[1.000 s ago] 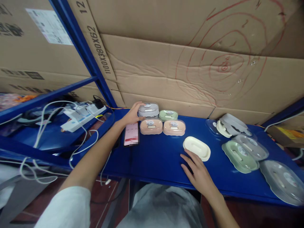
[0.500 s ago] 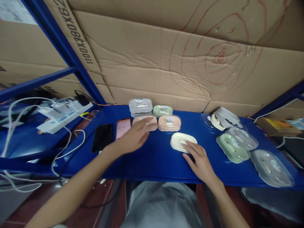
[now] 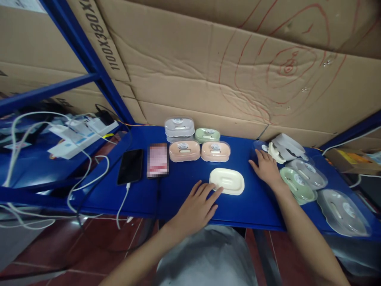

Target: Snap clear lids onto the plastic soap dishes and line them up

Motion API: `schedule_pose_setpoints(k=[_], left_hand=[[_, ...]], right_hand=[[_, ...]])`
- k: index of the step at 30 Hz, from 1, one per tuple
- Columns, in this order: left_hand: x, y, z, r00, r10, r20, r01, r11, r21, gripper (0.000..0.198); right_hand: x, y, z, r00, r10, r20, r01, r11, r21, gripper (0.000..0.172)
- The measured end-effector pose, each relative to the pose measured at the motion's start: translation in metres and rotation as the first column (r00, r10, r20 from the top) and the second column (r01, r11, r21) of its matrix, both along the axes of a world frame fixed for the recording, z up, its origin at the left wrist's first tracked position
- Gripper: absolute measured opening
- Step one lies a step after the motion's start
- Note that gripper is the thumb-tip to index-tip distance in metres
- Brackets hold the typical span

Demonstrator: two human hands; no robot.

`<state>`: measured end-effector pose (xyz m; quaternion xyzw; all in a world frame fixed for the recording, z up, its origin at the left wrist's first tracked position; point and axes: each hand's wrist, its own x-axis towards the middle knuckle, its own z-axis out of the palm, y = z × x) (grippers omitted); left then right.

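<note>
On the blue shelf (image 3: 190, 198) lies a cream soap dish base (image 3: 227, 181). My left hand (image 3: 196, 205) rests flat beside it, fingers spread, fingertips touching its left edge. My right hand (image 3: 266, 167) is stretched out open farther right, reaching towards a pile of grey and cream lids and bases (image 3: 284, 148). Behind the cream base stand closed soap boxes: two peach ones (image 3: 184, 151) (image 3: 215, 151), a green one (image 3: 207, 135) and a stacked grey one (image 3: 179, 128).
A green base (image 3: 297, 190), a grey tray (image 3: 309, 174) and a clear lid (image 3: 342, 211) lie at the right. Two phones (image 3: 130, 166) (image 3: 157, 160) lie left of the boxes, one on a cable. A power strip (image 3: 80, 139) with cords sits far left. Cardboard boxes (image 3: 226, 71) wall the back.
My left hand left the grey box and came down beside the cream base. My right hand left the cream base and moved right toward the pile of lids.
</note>
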<state>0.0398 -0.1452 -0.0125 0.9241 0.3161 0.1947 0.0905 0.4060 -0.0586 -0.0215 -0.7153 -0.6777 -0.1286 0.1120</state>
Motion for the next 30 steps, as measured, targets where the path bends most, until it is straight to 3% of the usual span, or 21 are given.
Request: schedule_pose_setpoints(k=[5,10,14,18,20,24,30], left_hand=[[-0.004,-0.002,-0.004,0.996,0.068,0.061,-0.069,0.997,0.017,0.031],[-0.008,-0.002,-0.004,0.995,0.039,0.095,-0.035,0.998,-0.045,0.012],[-0.011,-0.002,-0.004,0.99,0.038,0.133,-0.027,0.996,-0.088,0.013],[-0.012,-0.002,-0.006,0.988,0.056,0.146,-0.04,0.994,-0.106,0.015],[-0.012,-0.002,-0.008,0.986,0.07,0.151,-0.055,0.993,-0.102,0.016],[-0.011,-0.002,-0.012,0.969,0.143,0.199,-0.13,0.988,-0.078,0.016],[-0.013,-0.002,-0.015,0.944,0.231,0.235,-0.23,0.973,-0.033,0.012]], right_hand=[[0.005,-0.007,0.011,0.995,-0.072,-0.062,0.082,0.982,0.17,0.059],[0.004,-0.009,0.01,0.997,-0.007,-0.074,0.015,0.994,0.108,0.047],[-0.003,-0.012,0.012,0.995,0.023,-0.102,-0.011,0.993,0.116,0.047],[-0.007,-0.018,0.013,0.99,-0.082,-0.115,0.097,0.986,0.136,0.059],[-0.006,-0.019,0.012,0.982,-0.113,-0.152,0.133,0.983,0.128,0.055],[-0.003,-0.016,0.016,0.972,-0.036,-0.234,0.072,0.986,0.15,0.041],[-0.023,-0.032,0.037,0.958,0.156,-0.242,-0.114,0.977,0.18,0.037]])
